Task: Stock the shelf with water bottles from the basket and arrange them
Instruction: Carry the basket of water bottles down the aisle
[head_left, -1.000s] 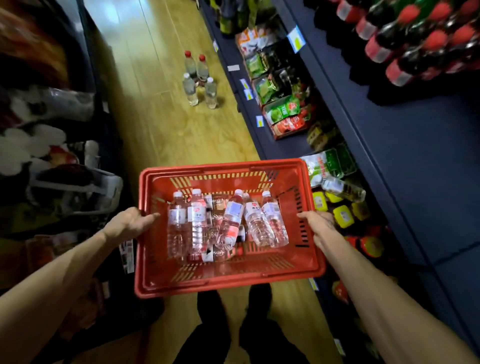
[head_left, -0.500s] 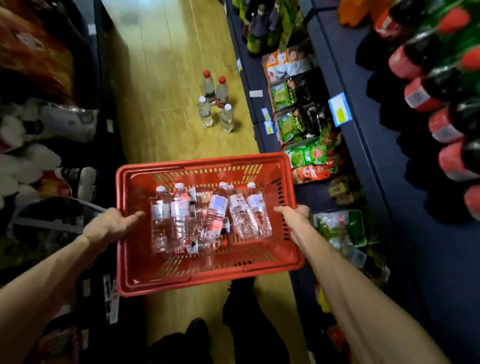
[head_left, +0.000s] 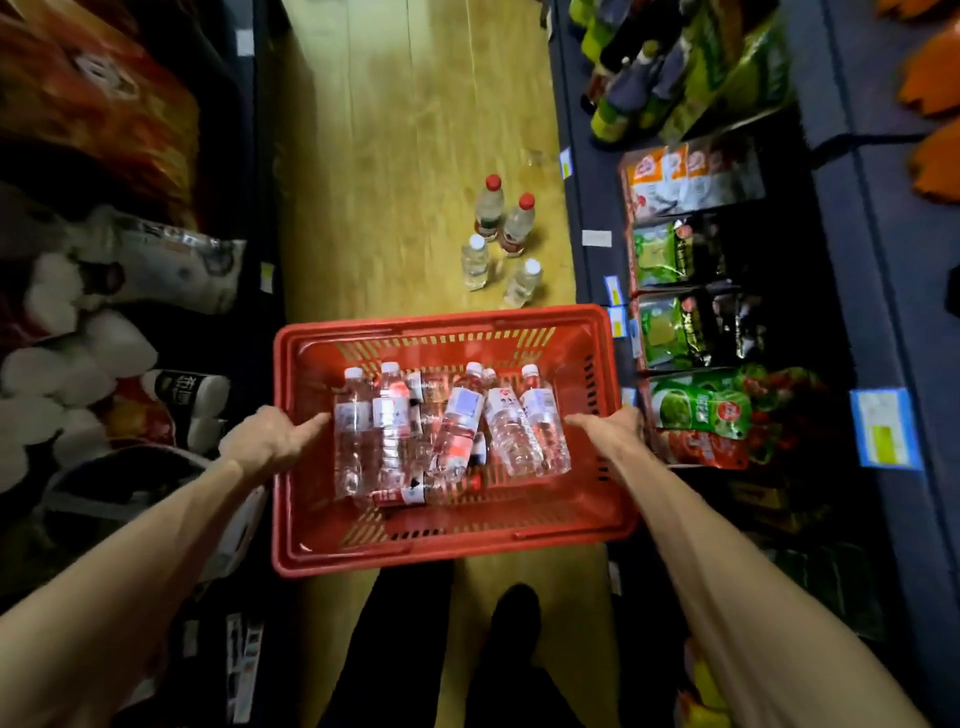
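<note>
Bottles (head_left: 447, 426) of water lie loose on their sides in the red basket (head_left: 452, 543), which is held level in the aisle at chest-front, centre of the head view.

Head view, grip. Left hand (head_left: 267, 441) grips the basket's nine o'clock rim, thumb laid along the inner wall, fingers curled under and out of sight. Right hand (head_left: 610, 428) grips the three o'clock rim, thumb pointing inward, fingers wrapped over the outer edge. Both are clamped on the basket; neither touches a bottle.

Step in hand, by judgement: carrying the load to the stocking point. Keep the rim level, since the bottles are unsecured and would roll toward any low side. Set the basket down on the floor before freeing a hand.

Head view, edges and room. Shelf unit (head_left: 592, 208) runs along three o'clock, its front edge just beside the basket's right corner; snack packets (head_left: 696, 415) sit close behind the right hand. Dark racks of goods (head_left: 130, 270) line nine o'clock, near the left forearm. Four standing bottles (head_left: 501, 239) occupy the wooden floor (head_left: 405, 156) at twelve o'clock, just beyond the far rim: a knock-over hazard if the basket goes forward low. Open floor lies further ahead and to eleven o'clock. Feet stand at six o'clock beneath the basket.
</note>
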